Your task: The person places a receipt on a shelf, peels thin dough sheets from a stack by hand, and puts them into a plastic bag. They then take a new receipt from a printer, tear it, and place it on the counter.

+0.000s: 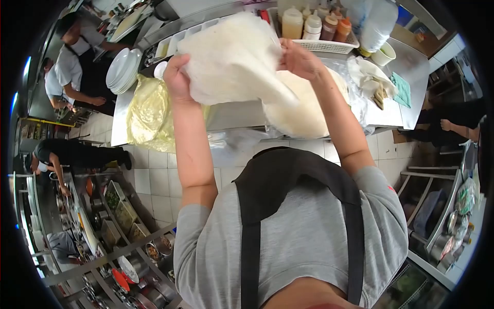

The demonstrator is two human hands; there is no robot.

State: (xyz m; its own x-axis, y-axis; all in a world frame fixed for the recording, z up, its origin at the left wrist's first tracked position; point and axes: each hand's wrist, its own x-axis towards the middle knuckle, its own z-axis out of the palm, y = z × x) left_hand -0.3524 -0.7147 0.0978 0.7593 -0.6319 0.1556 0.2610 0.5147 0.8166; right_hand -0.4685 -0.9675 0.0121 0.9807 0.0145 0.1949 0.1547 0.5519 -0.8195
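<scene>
Between my hands a large, thin, pale tortilla [226, 56] is raised over the metal counter, its lower right part folded and hanging in a slanting flap. My left hand [178, 78] grips its left edge with the thumb up. At the far right edge, my right hand [301, 59] is closed on it, the fingertips partly hidden behind it. A stack of similar round tortillas [301, 121] lies under the flap and my right forearm, with clear plastic around it. Left of my left forearm sits a crumpled yellow plastic bag [149, 110].
Squeeze bottles [312, 26] stand in a white basket [329, 45] at the back right. White plates [123, 69] are stacked at the counter's left. A cloth [368, 77] and a green towel [400, 90] lie right. Co-workers [72, 56] stand left; another person [447, 123] is at right.
</scene>
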